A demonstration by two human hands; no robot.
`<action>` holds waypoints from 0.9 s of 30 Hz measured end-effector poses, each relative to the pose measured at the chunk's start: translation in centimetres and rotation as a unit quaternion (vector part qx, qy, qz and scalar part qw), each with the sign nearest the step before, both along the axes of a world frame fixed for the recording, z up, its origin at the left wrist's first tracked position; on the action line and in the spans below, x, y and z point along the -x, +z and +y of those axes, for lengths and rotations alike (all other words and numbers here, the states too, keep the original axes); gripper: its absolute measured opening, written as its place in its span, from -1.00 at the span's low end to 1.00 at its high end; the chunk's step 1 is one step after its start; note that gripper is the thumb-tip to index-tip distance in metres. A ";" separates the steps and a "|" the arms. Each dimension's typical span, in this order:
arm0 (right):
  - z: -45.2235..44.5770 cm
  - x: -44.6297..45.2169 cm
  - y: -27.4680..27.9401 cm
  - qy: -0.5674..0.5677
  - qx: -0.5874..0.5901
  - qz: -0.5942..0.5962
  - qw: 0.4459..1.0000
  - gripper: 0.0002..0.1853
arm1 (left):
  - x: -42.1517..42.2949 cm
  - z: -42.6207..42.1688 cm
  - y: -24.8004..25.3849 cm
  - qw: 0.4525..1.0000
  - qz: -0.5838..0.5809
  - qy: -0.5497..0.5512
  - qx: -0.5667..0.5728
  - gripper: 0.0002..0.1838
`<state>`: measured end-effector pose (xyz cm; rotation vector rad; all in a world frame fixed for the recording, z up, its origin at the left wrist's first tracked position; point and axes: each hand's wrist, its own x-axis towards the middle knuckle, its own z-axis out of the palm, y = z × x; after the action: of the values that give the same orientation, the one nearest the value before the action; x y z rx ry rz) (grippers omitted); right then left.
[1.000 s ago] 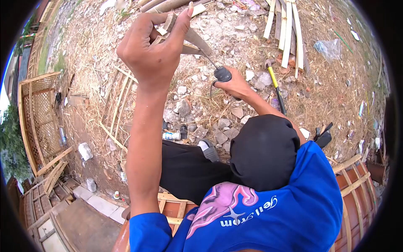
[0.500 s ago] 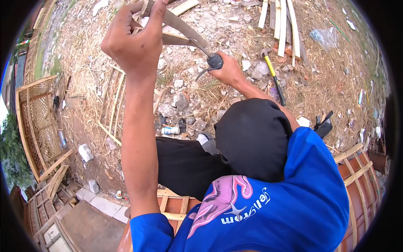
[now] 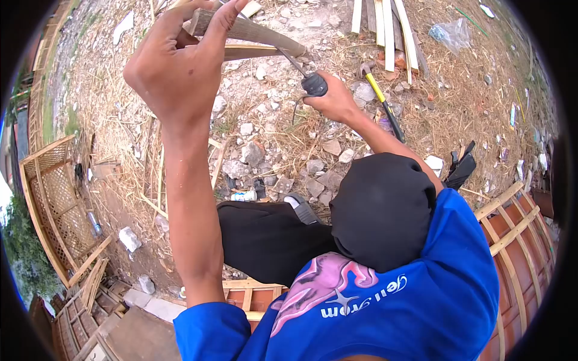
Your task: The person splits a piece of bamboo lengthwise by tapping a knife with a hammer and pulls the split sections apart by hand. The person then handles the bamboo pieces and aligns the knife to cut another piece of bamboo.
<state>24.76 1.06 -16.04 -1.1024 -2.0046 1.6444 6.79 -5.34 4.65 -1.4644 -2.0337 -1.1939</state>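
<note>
Stretching forward, left hand (image 3: pixel 180 72) clamped on split wood (image 3: pixel 256 32), right hand (image 3: pixel 333 97) around tool (image 3: pixel 315 85)

Your split wooden piece (image 3: pixel 257 32): grey-brown, roughly crosswise, two lengths spread apart at your left hand (image 3: pixel 174 78), narrowing together toward the other end. Your tool (image 3: pixel 293 61) (thin dark blade, black handle (image 3: pixel 315 85), in your right hand (image 3: pixel 335 101)) slants up to that narrow end.

Left of a yellow-and-black hammer (image 3: pixel 376 89), the left hand (image 3: pixel 177 69) grips a split grey-brown wooden piece (image 3: pixel 259 31); nearer the hammer, the right hand (image 3: pixel 334 99) holds a black-handled, thin-bladed tool (image 3: pixel 315 85). Long pale strips (image 3: pixel 388 42) lie beyond the hammer.
</note>
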 end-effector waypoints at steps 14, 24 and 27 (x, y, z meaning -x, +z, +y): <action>-2.3 0.4 1.1 0.099 0.142 0.044 0.984 -0.58 | 2.0 -1.5 -1.1 0.924 -0.251 -0.269 -0.105 -0.61; -0.1 -1.0 -2.0 0.106 0.079 0.058 0.989 -0.62 | -0.3 0.9 -2.3 0.809 -0.367 -0.459 -0.007 -0.71; -0.5 -0.5 -2.1 0.072 0.040 0.046 0.996 -0.61 | 0.6 1.3 -2.4 0.812 -0.379 -0.444 -0.026 -0.74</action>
<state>25.28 0.52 -18.10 -0.9084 -2.0176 1.8268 6.20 -4.06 2.24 -2.2646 -1.6218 -2.5119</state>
